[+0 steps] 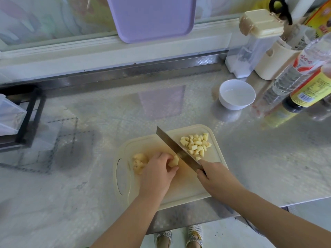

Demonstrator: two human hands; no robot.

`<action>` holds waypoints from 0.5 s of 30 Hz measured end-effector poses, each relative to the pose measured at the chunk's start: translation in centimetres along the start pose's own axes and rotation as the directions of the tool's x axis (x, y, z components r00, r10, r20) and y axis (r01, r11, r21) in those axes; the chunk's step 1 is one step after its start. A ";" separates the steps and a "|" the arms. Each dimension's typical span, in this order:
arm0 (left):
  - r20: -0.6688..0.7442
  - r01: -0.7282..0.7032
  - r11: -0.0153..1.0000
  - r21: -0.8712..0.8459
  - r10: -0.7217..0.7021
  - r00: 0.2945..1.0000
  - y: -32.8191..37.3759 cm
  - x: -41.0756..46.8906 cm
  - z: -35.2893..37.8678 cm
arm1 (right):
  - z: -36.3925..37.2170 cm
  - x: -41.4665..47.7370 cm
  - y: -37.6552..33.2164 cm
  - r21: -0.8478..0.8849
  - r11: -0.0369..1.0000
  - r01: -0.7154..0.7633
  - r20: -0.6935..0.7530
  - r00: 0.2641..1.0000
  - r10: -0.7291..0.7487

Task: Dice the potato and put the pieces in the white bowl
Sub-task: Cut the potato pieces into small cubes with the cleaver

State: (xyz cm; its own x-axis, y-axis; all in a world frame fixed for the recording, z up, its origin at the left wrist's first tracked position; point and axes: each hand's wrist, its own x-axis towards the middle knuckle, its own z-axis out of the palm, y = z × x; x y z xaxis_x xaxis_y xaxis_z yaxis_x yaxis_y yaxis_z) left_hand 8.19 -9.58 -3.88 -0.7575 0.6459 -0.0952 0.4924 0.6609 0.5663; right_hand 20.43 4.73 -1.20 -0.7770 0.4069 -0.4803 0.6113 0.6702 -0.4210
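Bottles (309,90) beside white bowl (231,102); diced pieces (196,144) heaped right of knife (172,144).

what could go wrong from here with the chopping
The left hand holds a small potato piece right against the cleaver, so a slip could nick a finger. The diced pieces sit near the right edge of the cutting board, apart from the white bowl; some might spill onto the counter.
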 end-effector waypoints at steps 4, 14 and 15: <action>-0.015 -0.008 1.000 0.012 0.008 1.000 0.0 0.1 -0.1 | 0.1 -0.1 -0.2 0.000 1.000 0.022 -0.001 1.000 -0.022; -0.024 -0.062 0.997 0.047 0.063 0.998 0.2 0.0 -0.5 | 0.4 -0.3 -0.4 -0.083 0.993 0.085 -0.016 0.996 -0.087; -0.022 -0.068 0.996 0.052 0.069 0.997 0.2 0.0 -0.5 | 0.4 -0.3 -0.5 -0.094 0.991 0.092 -0.016 0.995 -0.094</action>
State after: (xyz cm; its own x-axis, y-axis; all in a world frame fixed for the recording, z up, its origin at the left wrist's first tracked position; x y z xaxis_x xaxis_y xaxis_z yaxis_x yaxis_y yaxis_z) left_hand 8.11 -9.65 -3.36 -0.7307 0.6816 -0.0382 0.5641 0.6344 0.5286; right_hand 20.41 4.06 -1.15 -0.8334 0.3517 -0.4264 0.5201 0.7600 -0.3896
